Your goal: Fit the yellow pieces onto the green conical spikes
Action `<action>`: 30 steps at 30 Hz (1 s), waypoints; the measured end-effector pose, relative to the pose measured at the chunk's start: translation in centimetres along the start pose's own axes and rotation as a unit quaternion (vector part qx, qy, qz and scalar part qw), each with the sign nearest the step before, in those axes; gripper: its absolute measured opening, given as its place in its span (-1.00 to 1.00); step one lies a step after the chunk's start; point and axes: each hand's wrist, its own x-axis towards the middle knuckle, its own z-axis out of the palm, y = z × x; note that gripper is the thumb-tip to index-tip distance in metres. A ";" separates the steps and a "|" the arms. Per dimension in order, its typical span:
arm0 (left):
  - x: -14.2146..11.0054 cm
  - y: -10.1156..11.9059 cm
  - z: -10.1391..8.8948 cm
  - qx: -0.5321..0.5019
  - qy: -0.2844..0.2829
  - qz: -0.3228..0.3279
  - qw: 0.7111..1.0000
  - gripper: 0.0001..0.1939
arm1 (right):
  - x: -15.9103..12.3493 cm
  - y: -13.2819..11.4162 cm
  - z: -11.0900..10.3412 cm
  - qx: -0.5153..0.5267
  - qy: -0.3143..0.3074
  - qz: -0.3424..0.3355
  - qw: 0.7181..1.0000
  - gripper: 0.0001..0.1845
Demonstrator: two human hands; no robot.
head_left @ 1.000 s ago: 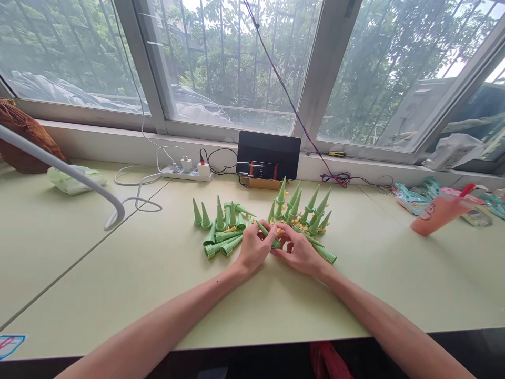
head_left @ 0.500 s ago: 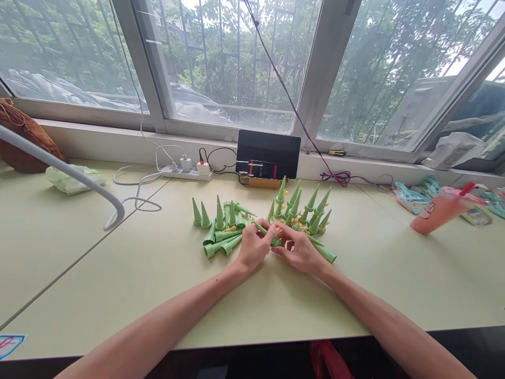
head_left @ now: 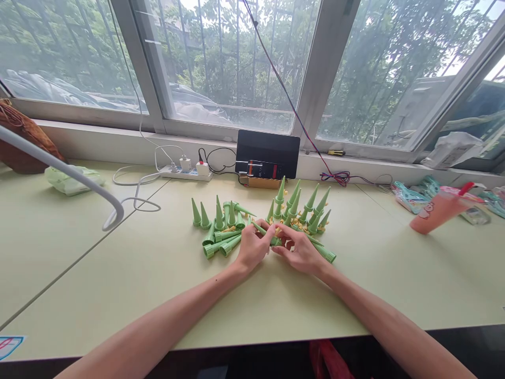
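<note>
My left hand (head_left: 253,247) is closed around a green plastic watering spike (head_left: 275,241), whose tip pokes out to the upper left between the fingers. Close against it, my right hand (head_left: 302,253) pinches a small yellow valve piece (head_left: 277,231) at the spike's side. Fingers cover much of both parts, so I cannot tell how far the valve sits in. Left of my hands is a group of green spikes (head_left: 219,217), some upright and some lying down. Behind my right hand, upright spikes with yellow valves (head_left: 294,204) stand together. One more spike (head_left: 326,253) lies beside my right wrist.
A black tablet (head_left: 268,145) leans at the back with a phone (head_left: 262,169) before it. A power strip (head_left: 187,172) with white cables lies back left. On the right a pink drink cup (head_left: 436,213) leans over near bagged items. A white curved tube (head_left: 74,173) crosses the left.
Both hands stay in nearly the same place. More of the yellow valve piece now shows between the right fingertips, against the green spike.
</note>
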 end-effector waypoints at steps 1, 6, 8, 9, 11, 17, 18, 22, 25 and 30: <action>0.0 0.0 0.0 -0.004 -0.001 -0.002 1.000 -0.65 | 0.0 0.0 0.0 -0.001 -0.001 0.000 1.000 -0.57; -0.1 0.1 0.0 -0.017 -0.006 -0.016 1.000 -0.63 | 0.0 0.0 -0.1 -0.002 -0.006 0.001 1.000 -0.61; -0.1 0.1 0.0 -0.021 -0.011 -0.019 1.000 -0.63 | 0.0 0.1 -0.1 -0.002 -0.005 0.002 1.000 -0.61; -0.1 0.1 0.0 -0.022 -0.013 -0.020 0.999 -0.63 | 0.0 0.1 -0.1 -0.002 -0.005 0.002 1.000 -0.61; -0.1 0.1 -0.1 -0.020 -0.013 -0.019 1.000 -0.63 | 0.0 0.1 0.0 -0.001 -0.003 0.004 1.000 -0.60; 0.0 -0.2 -0.1 -0.002 -0.005 0.009 1.000 -0.68 | -0.1 0.1 0.1 -0.007 0.006 0.012 1.000 -0.56; 0.0 -0.2 -0.1 0.000 -0.004 0.015 1.000 -0.69 | -0.1 0.0 0.1 -0.009 0.007 0.013 1.000 -0.56; 0.1 -0.4 0.0 0.004 -0.004 0.031 1.000 -0.69 | -0.1 0.0 0.1 -0.013 0.007 0.021 1.000 -0.54; 0.1 -0.4 0.0 0.008 -0.005 0.046 0.999 -0.73 | -0.1 0.1 0.2 -0.021 0.012 0.029 0.999 -0.50; -0.1 -0.5 0.0 0.021 -0.020 0.055 0.998 -0.77 | -0.1 0.4 0.2 -0.032 0.020 0.029 0.999 -0.46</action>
